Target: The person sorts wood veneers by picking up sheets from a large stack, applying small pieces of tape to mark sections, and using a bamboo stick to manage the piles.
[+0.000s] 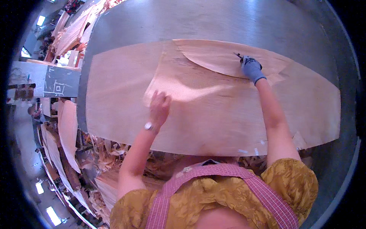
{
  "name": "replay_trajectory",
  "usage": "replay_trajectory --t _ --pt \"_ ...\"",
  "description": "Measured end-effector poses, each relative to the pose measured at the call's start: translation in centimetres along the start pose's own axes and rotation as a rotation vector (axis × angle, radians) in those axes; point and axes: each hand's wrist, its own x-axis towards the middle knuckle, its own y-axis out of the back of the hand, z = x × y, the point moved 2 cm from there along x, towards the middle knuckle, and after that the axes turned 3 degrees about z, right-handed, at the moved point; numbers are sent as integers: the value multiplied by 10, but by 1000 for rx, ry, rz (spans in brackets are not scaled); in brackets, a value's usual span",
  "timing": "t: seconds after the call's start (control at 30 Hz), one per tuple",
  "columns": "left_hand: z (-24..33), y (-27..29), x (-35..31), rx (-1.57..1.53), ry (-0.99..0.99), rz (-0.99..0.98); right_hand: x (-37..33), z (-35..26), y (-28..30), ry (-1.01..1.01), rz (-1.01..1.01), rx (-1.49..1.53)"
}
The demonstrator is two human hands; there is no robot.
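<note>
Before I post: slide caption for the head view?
Bare left hand and gloved right hand, the latter gripping a dark tool, over thin, overlapping wood sheets.

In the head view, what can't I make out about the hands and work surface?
All in the head view:
Slim dark tool: partly covered by the blue-grey gloved right hand; kind unclear.
Bare left hand: blurred; whether it grips the thin tan wood sheet is unclear.
Smooth grey tabletop: far edge cut off by the picture's top.

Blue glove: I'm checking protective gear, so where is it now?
In the head view, the blue glove is right of and above centre, worn on the person's right hand, over the curved wood sheet.
</note>
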Motion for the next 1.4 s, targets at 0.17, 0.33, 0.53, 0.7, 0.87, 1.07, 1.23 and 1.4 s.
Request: replay_trajectory --t 0.17,0.33,0.53,0.7,0.87,1.07,1.23,1.4 --pt "-79 89 -192 114 402 158 5 15 -5 37 -53 -140" --pt "-129 178 -514 166 1498 260 12 -1 3 -70 37 66" --pt "-132 168 -694 305 1960 -404 -31 -10 48 -328 353 177" --pt "-215 179 -766 281 1902 -355 -155 -201 9 -170 435 963" --pt "-411 213 -697 293 1513 10 -253 -313 -35 -293 294 960" --pt "-572 284 -459 -323 889 495 -258 -461 -9 -82 432 1090" --pt "-612 380 -255 -957 645 508 -215 -607 52 68 330 1035" --pt "-636 445 -167 -1448 716 570 -155 -776 70 273 144 1307"
